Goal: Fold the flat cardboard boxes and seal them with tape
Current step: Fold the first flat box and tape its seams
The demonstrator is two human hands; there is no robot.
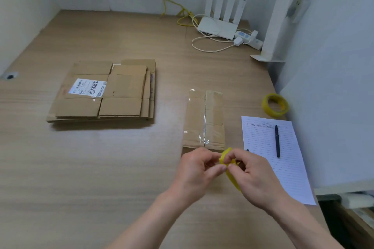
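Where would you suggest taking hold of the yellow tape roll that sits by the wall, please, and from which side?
Probably from above and the left. The yellow tape roll lies tilted near the wall with its open core showing, so fingers could hook into the core and the thumb pinch the outer rim. The wall blocks its right side; the notepad lies just in front of it.

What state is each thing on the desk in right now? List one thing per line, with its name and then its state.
Stack of boxes: flat, unfolded.
Small box: lying on the desk, seam taped.
Tape roll: resting untouched by the wall.
Yellow tape: pinched between both hands.
Left hand: pinching the tape.
Right hand: pinching the tape.
Pen: lying on the paper.
Paper: flat, partly written on.
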